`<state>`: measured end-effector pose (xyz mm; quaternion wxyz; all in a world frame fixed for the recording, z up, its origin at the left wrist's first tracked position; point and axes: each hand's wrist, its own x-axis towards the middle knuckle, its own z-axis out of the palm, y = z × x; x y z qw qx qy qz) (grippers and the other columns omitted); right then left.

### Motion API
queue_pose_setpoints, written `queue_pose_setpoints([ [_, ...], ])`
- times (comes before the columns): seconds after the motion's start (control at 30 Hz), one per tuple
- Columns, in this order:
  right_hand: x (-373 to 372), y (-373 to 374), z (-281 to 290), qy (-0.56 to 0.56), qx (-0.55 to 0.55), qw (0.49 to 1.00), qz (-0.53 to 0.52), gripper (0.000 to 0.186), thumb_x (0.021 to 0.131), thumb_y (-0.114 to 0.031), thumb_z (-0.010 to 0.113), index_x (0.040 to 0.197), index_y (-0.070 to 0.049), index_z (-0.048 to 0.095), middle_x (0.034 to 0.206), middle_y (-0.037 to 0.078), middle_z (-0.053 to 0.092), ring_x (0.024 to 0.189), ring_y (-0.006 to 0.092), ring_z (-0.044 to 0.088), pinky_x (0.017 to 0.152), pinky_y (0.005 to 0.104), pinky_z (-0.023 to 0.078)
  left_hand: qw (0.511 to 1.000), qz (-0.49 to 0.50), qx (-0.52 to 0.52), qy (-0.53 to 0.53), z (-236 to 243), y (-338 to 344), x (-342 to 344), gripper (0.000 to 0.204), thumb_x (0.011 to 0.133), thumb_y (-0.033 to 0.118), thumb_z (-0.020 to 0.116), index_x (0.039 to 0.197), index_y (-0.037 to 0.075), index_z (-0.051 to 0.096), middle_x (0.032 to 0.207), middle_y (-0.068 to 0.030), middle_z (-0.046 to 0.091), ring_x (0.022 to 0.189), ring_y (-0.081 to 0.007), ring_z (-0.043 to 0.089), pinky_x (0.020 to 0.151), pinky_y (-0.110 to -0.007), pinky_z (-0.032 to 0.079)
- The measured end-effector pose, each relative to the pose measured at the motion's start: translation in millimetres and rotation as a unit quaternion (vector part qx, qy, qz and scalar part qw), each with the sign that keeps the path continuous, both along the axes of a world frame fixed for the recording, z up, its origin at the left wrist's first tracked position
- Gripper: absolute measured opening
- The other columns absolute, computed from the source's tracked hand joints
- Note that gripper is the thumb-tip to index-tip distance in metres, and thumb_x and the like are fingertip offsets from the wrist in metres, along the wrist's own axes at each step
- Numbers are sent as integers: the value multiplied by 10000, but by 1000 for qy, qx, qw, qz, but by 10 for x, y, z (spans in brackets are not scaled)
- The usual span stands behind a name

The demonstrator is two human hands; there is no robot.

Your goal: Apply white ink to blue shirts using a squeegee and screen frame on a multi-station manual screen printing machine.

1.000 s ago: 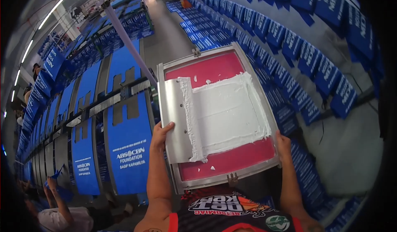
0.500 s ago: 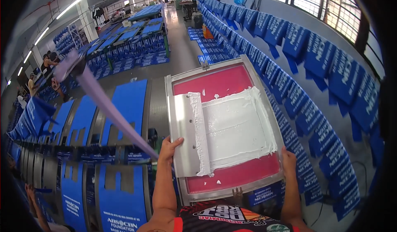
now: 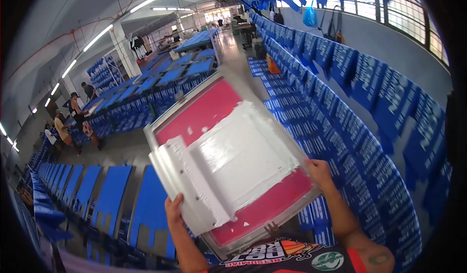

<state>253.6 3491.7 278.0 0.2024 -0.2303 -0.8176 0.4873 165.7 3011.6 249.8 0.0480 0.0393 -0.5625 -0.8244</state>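
Both my hands hold a screen-printing frame (image 3: pixel 291 144) in front of my body, tilted with its top toward the left. Pink mesh (image 3: pixel 202 108) fills it, and a thick layer of white ink (image 3: pixel 255 149) covers the mesh's middle. Along the frame's left side lies a wide squeegee (image 3: pixel 190 188), its edge caked with white ink. My left hand (image 3: pixel 174 209) is closed on the left edge beside the squeegee; whether it presses the squeegee too I cannot tell. The frame's right edge is gripped by my right hand (image 3: pixel 318 172), fingers partly hidden beneath.
Flat blue fabric panels (image 3: pixel 112 188) lie in a row on the table at left. Rows of printed blue bags (image 3: pixel 367 78) hang along the right. Several people (image 3: pixel 63 127) stand at far left near another long table (image 3: pixel 155 73). An orange object (image 3: pixel 272 65) stands ahead.
The view has swung left and up. The frame has turned counterclockwise, carrying the squeegee, with both hands still on it. A purple strip at left no longer crosses in front of the table.
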Motion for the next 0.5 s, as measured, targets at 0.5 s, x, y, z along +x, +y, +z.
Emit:
queue_pose_setpoints([
  [0.5,-5418,-1665,232,-53,107,906,405,667,832,-642,563,702,9,620,584,110,553,567,187,514,578,381,422,922,373,46,91,-269,-678,-1649,453,885,148,616,1246,-88,477,1107,-192,621,916,-288,643,801,-412,526],
])
